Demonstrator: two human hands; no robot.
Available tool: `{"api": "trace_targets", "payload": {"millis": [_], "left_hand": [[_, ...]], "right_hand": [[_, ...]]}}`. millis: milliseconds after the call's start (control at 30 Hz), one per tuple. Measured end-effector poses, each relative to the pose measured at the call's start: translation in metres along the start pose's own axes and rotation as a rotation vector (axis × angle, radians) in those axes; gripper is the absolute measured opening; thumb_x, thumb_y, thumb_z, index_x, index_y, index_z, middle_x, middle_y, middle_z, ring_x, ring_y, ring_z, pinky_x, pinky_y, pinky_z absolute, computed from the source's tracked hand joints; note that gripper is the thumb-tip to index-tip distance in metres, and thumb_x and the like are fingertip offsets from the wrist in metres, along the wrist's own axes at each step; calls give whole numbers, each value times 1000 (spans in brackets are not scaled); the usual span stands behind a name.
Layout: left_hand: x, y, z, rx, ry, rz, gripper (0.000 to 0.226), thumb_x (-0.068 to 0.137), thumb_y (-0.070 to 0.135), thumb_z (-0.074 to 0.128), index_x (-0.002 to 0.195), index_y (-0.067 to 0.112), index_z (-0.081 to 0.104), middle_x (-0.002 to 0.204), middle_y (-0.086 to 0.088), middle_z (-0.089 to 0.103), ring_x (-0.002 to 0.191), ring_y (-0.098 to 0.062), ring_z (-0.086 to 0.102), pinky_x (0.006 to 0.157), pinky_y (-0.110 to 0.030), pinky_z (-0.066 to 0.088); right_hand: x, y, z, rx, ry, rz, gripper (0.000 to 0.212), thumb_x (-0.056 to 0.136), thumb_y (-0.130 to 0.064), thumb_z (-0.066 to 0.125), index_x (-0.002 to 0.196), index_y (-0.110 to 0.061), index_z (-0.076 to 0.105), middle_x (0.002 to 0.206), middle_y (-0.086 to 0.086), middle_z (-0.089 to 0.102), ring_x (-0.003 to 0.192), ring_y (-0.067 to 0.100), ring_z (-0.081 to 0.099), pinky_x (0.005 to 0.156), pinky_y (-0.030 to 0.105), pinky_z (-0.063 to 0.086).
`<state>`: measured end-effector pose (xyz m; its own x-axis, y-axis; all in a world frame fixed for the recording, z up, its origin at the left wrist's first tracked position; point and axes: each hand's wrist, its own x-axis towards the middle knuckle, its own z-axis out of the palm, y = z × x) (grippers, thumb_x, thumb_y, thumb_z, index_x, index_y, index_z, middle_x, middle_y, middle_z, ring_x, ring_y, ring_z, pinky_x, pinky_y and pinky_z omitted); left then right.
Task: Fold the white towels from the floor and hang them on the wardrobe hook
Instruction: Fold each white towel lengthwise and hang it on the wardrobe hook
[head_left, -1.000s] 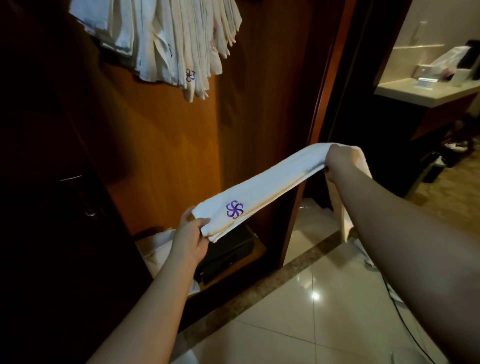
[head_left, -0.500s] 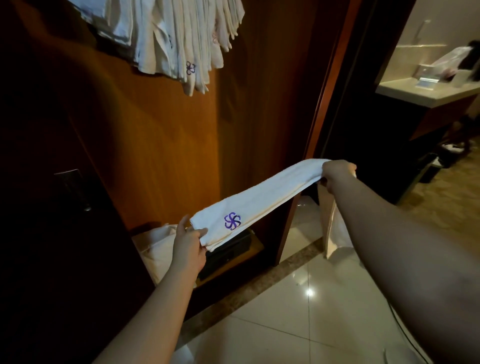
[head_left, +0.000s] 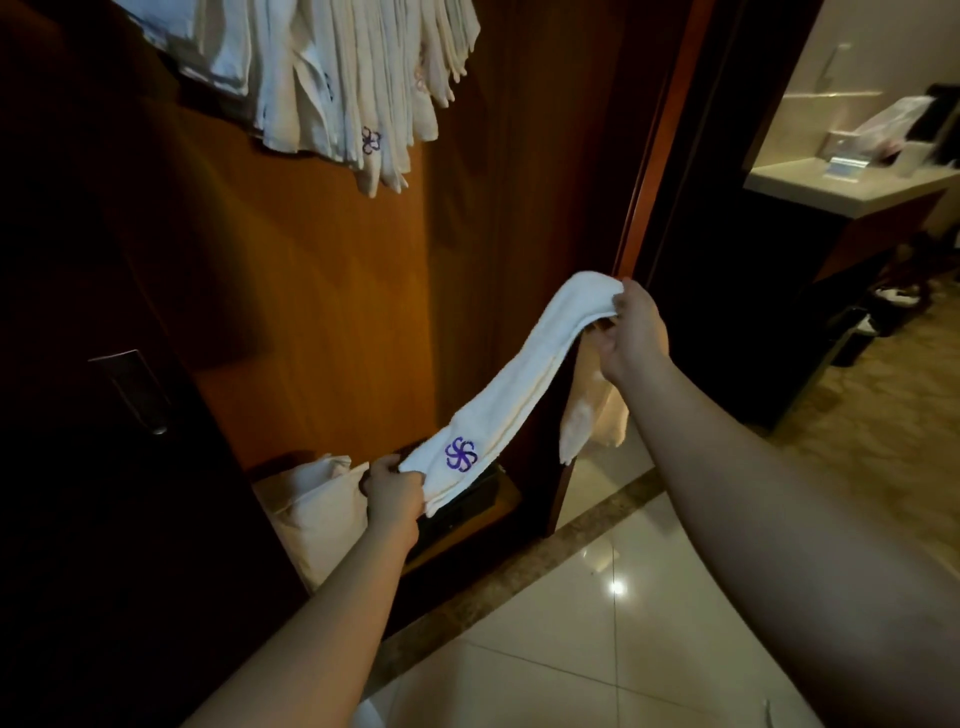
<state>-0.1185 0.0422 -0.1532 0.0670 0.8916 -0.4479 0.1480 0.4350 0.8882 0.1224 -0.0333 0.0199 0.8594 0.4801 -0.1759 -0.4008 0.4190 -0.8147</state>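
Observation:
A white towel (head_left: 524, 387), folded into a long narrow strip with a purple pinwheel logo near its lower end, stretches between my hands in front of the wooden wardrobe. My left hand (head_left: 393, 493) grips the lower end beside the logo. My right hand (head_left: 635, 332) pinches the upper end, and a loose tail of the towel hangs below it. Several folded white towels (head_left: 332, 83) hang side by side at the top of the wardrobe; the hook that carries them is hidden.
A white pillow or bag (head_left: 317, 504) and a dark box (head_left: 467, 499) sit on the wardrobe's bottom shelf. The dark wardrobe door (head_left: 130, 389) stands at the left. Glossy floor tiles (head_left: 597, 623) lie below. A counter (head_left: 852, 182) with toiletries is at the far right.
My right hand has come in to the left and turned palm-up at the towel's upper end. My left hand has closed tighter round the lower end, so the strip sags.

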Motion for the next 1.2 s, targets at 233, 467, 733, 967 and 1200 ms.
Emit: {"api": "trace_targets", "payload": {"millis": [233, 467, 733, 967, 1200], "left_hand": [[-12, 41, 47, 249, -95, 88, 52, 94, 5, 60, 142, 15, 43, 145, -13, 35, 85, -15, 49, 57, -24, 43], [-74, 147, 103, -129, -319, 554, 33, 104, 51, 40, 107, 30, 65, 107, 5, 70, 94, -7, 67, 77, -25, 49], [-81, 268, 186, -326, -783, 637, 92, 87, 78, 14, 158, 21, 29, 157, 1, 42, 136, -3, 47, 97, -17, 44], [-61, 342, 205, -400, -395, 773, 74, 104, 64, 8, 162, 19, 12, 169, -2, 12, 153, -10, 13, 114, -8, 8], [-63, 419, 169, -965, -258, 717, 43, 103, 59, 39, 113, 24, 62, 91, 10, 78, 79, 1, 73, 64, -16, 57]], "right_hand": [[-5, -26, 48, -82, -343, -83, 49, 105, -24, 50, 152, -15, 40, 139, 15, 55, 120, 25, 62, 92, 39, 58], [20, -59, 77, -549, -581, -364, 55, 108, -37, 36, 160, -27, 23, 131, -7, 46, 117, 9, 47, 107, 36, 48], [72, -108, 119, -812, -746, -694, 64, 105, -57, 29, 161, -39, 5, 169, 1, 17, 152, 22, 25, 102, 17, 22], [104, -142, 162, -761, -856, -929, 68, 102, -63, 31, 159, -43, -1, 168, -2, 18, 150, 16, 23, 100, 12, 21], [116, -151, 198, -731, -865, -1018, 71, 100, -65, 29, 155, -48, -12, 166, -7, 24, 128, -15, 19, 109, 23, 20]]}}
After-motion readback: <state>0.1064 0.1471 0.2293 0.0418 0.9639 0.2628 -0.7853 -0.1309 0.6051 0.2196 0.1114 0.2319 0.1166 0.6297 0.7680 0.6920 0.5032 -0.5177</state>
